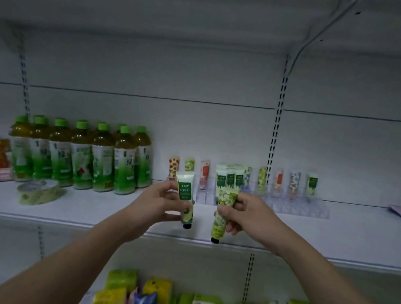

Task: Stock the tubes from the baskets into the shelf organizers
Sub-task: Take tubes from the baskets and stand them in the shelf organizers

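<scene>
The person stands before the white shelf (285,221) and holds one small tube in each hand, both lifted in front of the clear organizers (293,206). The left hand (153,202) grasps the green-label tube (186,194) by its lower half, fingers curled behind and thumb below, cap pointing down. The right hand (245,215) grasps the yellow flowered tube (223,211) around its middle, also cap down and a little tilted. Further tubes already stand in the organizers, each on its cap, and a group of green-label ones (229,178) stands together just behind the two hands. I think these tubes are very light and somewhat soft, so a hard squeeze could dent the body or press the cream toward the cap. The printed surface looks smooth and may slide between the fingers. The best place to hold seems to be the firm part near the cap shoulder, or the flat crimped end on top, with only a light pinch. Because they stand on a small cap, they probably tip over easily, and a neighbour could fall when touched. To the left, green tea bottles (81,157) and a roll of tape (39,190) stand well apart from the tubes. The baskets are not in view.
</scene>
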A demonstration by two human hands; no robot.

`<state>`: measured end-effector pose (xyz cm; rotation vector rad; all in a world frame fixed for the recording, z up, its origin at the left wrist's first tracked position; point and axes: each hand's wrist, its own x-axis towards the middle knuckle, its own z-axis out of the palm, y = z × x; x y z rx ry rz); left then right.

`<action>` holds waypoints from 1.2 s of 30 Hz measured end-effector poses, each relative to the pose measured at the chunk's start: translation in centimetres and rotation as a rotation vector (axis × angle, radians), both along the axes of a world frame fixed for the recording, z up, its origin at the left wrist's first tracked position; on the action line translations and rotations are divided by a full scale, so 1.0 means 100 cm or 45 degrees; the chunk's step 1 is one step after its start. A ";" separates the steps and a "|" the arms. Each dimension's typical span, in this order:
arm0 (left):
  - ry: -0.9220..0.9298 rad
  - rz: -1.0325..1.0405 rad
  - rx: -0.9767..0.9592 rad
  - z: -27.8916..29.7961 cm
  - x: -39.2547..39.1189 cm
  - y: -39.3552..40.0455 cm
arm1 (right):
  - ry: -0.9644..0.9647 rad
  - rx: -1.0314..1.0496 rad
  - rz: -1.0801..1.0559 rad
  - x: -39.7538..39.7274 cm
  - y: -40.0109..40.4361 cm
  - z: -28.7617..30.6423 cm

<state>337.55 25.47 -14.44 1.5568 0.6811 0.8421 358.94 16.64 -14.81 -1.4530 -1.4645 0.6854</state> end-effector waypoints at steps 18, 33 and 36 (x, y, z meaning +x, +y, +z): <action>0.094 0.060 0.394 0.064 0.136 0.080 | 0.076 0.143 -0.283 0.115 0.056 0.006; 0.573 0.199 0.771 0.051 0.182 0.125 | 0.164 0.174 -0.185 0.144 0.101 -0.010; 0.612 0.186 0.817 0.048 0.184 0.126 | 0.172 0.168 -0.172 0.143 0.105 -0.011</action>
